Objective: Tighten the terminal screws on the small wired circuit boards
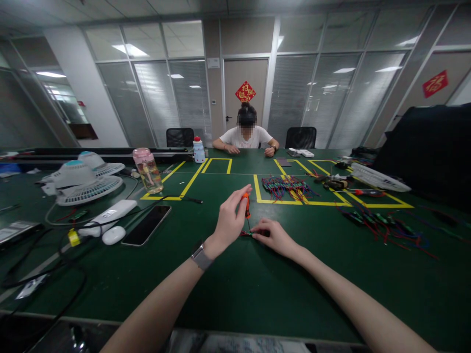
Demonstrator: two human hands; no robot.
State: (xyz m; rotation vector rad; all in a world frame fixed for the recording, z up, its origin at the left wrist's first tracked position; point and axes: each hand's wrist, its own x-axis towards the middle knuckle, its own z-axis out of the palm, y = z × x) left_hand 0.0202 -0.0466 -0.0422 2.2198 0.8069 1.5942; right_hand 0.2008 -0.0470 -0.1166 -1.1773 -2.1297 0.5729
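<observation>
My left hand [234,215] is closed round the orange handle of a screwdriver [247,210]. The tool stands nearly upright, its thin shaft pointing down at a small green circuit board [248,233] with red wires on the table. My right hand [271,235] pinches that board at its right side, fingertips close to the screwdriver's tip. Whether the tip sits in a screw is too small to make out. Beyond my hands lies a dense row of wired circuit boards [287,186] inside a yellow tape outline.
More wired boards [390,223] lie at right, near another screwdriver [369,193]. At left are a phone [147,225], a white earbud case [114,235], a power strip [109,217], a bottle [148,171], fans [88,184] and loose black cables. Across the table sits a person [246,137].
</observation>
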